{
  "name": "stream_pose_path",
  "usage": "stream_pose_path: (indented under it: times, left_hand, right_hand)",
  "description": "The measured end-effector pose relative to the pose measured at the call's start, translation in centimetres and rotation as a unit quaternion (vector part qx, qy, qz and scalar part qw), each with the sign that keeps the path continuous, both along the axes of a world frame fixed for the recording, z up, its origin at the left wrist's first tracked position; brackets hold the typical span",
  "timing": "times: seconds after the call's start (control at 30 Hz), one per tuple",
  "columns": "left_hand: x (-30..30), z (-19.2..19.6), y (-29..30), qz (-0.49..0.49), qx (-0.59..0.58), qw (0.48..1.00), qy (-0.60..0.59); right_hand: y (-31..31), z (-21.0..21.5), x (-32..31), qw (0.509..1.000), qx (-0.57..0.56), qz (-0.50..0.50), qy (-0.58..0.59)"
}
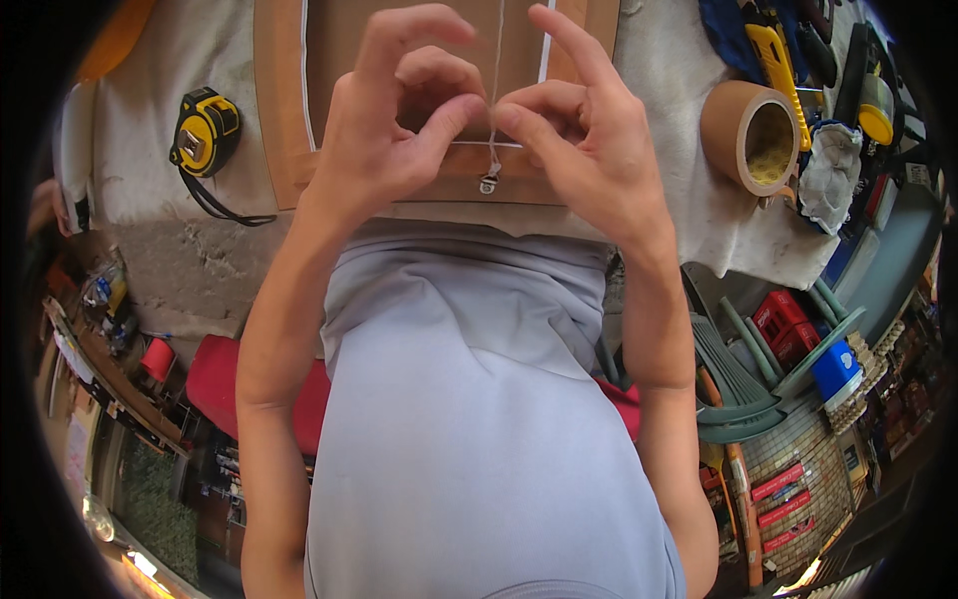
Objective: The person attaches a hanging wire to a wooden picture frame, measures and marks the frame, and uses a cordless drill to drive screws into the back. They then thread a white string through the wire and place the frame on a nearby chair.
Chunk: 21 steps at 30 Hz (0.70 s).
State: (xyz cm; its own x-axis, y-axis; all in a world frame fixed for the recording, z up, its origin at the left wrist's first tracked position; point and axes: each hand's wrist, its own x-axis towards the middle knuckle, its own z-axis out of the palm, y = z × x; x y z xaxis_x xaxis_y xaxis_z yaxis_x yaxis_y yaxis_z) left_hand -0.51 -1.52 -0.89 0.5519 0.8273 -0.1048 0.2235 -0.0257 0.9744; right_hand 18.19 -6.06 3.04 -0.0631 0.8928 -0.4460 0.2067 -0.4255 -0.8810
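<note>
A brown wooden frame (276,100) with white strips along its inner edges lies in front of me. From a small metal hanger (488,185) on its near rail, a thin whitish string (495,155) runs up across the frame, knotted close to the metal. My left hand (389,120) pinches the string between thumb and forefinger, just above the knot. Opposite it, my right hand (594,140) closes thumb and finger on the string as well, its forefinger raised. The fingertips nearly meet, so the bit of string between them is partly hidden.
A yellow and black tape measure (208,130) with a strap sits left of the frame on a pale cloth (664,100). To the right are a brown tape roll (723,130), a yellow utility knife (776,75) and a crumpled whitish cloth (830,180). A green plastic chair (738,399) stands lower right.
</note>
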Motion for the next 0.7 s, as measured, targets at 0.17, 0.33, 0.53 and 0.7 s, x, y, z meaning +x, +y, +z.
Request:
stream_pose_path:
  times: [0.17, 0.33, 0.53, 0.7]
  left_hand:
    - [0.3, -1.3, 0.0, 0.036, -0.01, 0.997, -0.063]
    - [0.0, -1.1, 0.2, 0.015, -0.052, 0.998, -0.022]
    - [0.5, -1.4, 0.1, 0.029, -0.03, 0.997, -0.067]
    - [0.7, -1.4, 0.2, 0.016, -0.03, 0.997, -0.072]
  right_hand:
    - [-4.1, 4.8, -2.2, 0.956, 0.23, -0.177, -0.047]
    - [-8.4, 15.7, -2.2, 0.909, 0.283, -0.16, 0.26]
    - [-9.1, 18.0, -3.1, 0.831, 0.312, -0.209, 0.41]
    - [-9.0, 19.0, -4.3, 0.749, 0.462, -0.224, 0.418]
